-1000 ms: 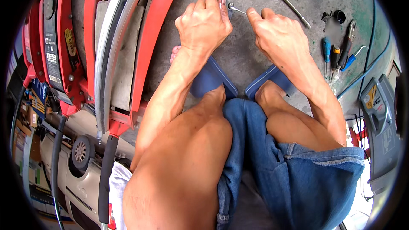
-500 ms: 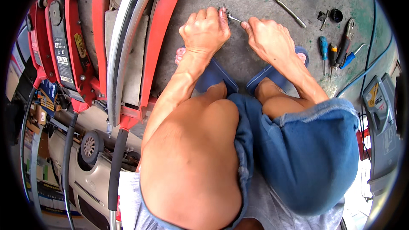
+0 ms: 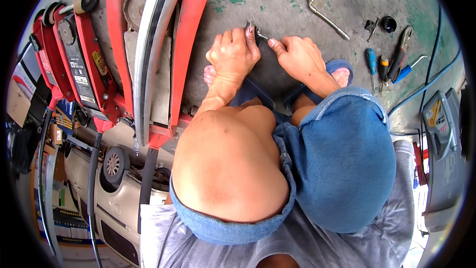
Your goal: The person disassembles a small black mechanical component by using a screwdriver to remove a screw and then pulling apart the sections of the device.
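My left hand [image 3: 232, 53] is closed, thumb pressed against its curled fingers, around a small dark metal part [image 3: 251, 26]. Only the part's upper end shows past the thumb; its kind is too small to tell. My right hand [image 3: 301, 58] pinches the end of a thin, shiny metal rod [image 3: 263, 36] between thumb and fingers. The rod spans the gap between both hands and meets the small part at the left thumb. Most of what lies in the right palm is hidden. Both hands hang low over the concrete floor, in front of my sandalled feet.
An L-shaped socket wrench [image 3: 328, 18] lies ahead to the right. Beyond my right foot are a blue screwdriver [image 3: 371, 65], a yellow-black screwdriver [image 3: 384, 66], locking pliers [image 3: 400, 53], a blue-handled hook [image 3: 407, 72] and a black cap [image 3: 389, 24]. Red floor jacks [image 3: 188, 54] stand left.
The whole view has shifted, and both hands sit slightly lower and farther left in the picture. Each keeps its grip; the rod still meets the small part.
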`<act>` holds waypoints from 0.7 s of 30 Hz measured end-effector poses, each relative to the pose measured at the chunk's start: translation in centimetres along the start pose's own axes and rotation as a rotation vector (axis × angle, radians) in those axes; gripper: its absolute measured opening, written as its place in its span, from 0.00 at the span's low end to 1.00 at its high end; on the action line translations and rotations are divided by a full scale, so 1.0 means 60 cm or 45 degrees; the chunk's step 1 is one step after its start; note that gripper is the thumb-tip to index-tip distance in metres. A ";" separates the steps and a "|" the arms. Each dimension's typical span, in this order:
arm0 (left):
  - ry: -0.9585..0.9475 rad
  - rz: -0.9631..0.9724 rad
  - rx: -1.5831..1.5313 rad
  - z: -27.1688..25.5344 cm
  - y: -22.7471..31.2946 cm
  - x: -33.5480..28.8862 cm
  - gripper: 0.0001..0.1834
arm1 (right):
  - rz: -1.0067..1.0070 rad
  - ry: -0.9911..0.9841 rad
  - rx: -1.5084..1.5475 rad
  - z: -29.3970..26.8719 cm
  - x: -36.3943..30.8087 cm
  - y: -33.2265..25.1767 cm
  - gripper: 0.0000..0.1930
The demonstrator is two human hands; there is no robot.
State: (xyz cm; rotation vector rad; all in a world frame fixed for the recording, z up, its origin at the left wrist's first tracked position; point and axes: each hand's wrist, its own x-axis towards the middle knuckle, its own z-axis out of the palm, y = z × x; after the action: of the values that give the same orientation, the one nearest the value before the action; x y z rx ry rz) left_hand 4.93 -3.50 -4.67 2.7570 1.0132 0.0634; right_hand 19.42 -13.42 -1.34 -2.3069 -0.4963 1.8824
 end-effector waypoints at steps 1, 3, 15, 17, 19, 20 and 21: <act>-0.022 -0.009 0.008 -0.001 0.000 0.002 0.14 | -0.024 0.027 -0.048 -0.003 0.001 -0.002 0.27; -0.048 -0.002 0.006 -0.003 0.001 0.002 0.14 | -0.029 0.042 -0.026 0.008 0.005 0.008 0.27; -0.100 0.074 0.015 -0.006 -0.002 0.001 0.14 | -0.088 0.107 -0.002 0.021 0.012 0.031 0.26; -0.127 0.078 0.023 -0.008 -0.001 0.002 0.14 | -0.092 0.115 0.011 0.022 0.012 0.034 0.25; -0.131 0.079 0.031 -0.009 -0.001 0.002 0.14 | -0.120 0.147 0.017 0.024 0.013 0.036 0.24; -0.136 0.078 0.033 -0.009 -0.001 0.002 0.14 | -0.119 0.142 0.018 0.023 0.013 0.035 0.24; -0.133 0.074 0.031 -0.010 -0.001 0.003 0.14 | -0.097 0.129 0.033 0.022 0.013 0.032 0.24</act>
State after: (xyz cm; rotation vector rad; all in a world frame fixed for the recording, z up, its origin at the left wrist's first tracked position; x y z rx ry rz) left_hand 4.97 -3.25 -4.12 2.7789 0.9137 -0.0843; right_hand 18.60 -15.12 -2.90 -2.3181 -0.5361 1.7175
